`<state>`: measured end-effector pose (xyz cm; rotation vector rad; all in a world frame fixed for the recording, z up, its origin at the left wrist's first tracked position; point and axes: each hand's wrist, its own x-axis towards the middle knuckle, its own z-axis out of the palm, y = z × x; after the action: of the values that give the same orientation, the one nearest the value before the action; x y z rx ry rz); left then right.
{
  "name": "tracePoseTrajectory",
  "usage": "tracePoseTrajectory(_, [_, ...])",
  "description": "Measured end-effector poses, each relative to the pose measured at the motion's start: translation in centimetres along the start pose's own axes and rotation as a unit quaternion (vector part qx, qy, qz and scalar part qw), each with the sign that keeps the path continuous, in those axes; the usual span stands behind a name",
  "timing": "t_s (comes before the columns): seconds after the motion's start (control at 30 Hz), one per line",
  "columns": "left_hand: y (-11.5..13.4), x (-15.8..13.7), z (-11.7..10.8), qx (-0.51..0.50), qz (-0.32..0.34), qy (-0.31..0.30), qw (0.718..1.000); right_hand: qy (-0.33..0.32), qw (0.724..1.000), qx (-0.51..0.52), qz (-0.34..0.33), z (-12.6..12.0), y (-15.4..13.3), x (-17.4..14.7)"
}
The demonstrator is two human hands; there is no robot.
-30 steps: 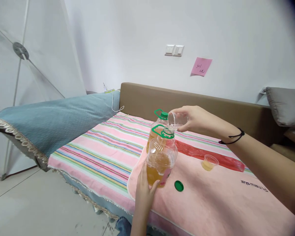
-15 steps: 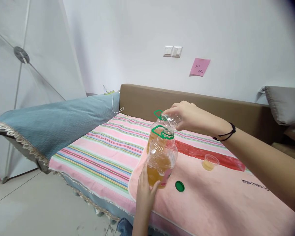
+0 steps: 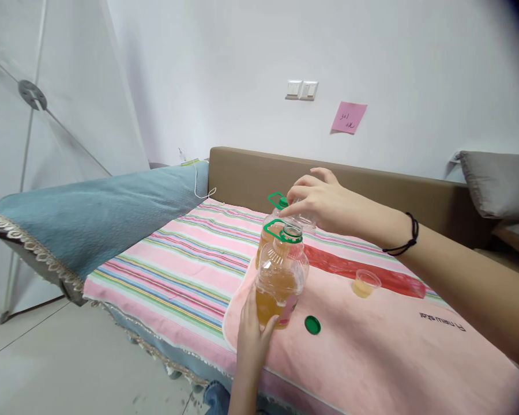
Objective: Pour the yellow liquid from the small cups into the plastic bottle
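A clear plastic bottle of amber liquid stands uncapped, a green ring handle round its neck. Low on its near left side, my left hand is wrapped against it. Just above and to the right of the bottle's mouth, my right hand grips a clear plastic cup, mostly hidden by the fingers. Behind stands a second amber bottle with its green cap on. A loose green cap lies on the pink mat. Farther right is a clear cup holding some yellowish liquid.
Under the mat is a striped bedspread. A red strip lies behind the cup. A brown backrest runs along the wall, with a blue-covered armrest at left and a grey pillow at right.
My right hand has turned the cup away from its tipped position at the bottle's mouth, and the mouth now shows. My left hand stays on the bottle. The view has shifted slightly.
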<state>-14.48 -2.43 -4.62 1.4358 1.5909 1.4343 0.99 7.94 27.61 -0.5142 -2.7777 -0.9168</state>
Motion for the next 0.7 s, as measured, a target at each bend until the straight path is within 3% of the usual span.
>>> tracePoseTrajectory(0.17, [-0.4,0.1,-0.1,0.009,0.000,0.004,1.000,-0.002,0.999,0.028,0.021,0.1,0.9,-2.8])
tracePoseTrajectory(0.27, [-0.9,0.3,0.0,0.008,0.007,0.006,1.000,0.016,0.988,0.120,0.091,0.0,1.7,-6.4])
tracePoseTrajectory(0.33, [-1.2,0.5,0.0,0.004,0.010,0.014,1.000,0.033,0.962,0.214,0.169,0.1,2.0,-9.6])
tracePoseTrajectory(0.4, [-1.5,0.9,0.1,0.005,0.013,0.024,1.000,0.061,0.908,0.316,0.268,0.8,1.8,-13.3])
tracePoseTrajectory(0.53, [-1.8,1.5,0.1,0.016,0.025,0.037,0.999,0.175,0.759,0.450,0.437,3.9,0.0,-21.8])
tracePoseTrajectory(0.63, [-1.7,1.7,0.1,0.019,-0.024,0.036,0.999,0.243,0.633,0.508,0.531,6.8,-2.1,-28.5])
tracePoseTrajectory(0.7, [-1.4,1.8,0.3,0.031,-0.036,0.070,0.996,0.281,0.588,0.474,0.593,8.4,-3.6,-32.9])
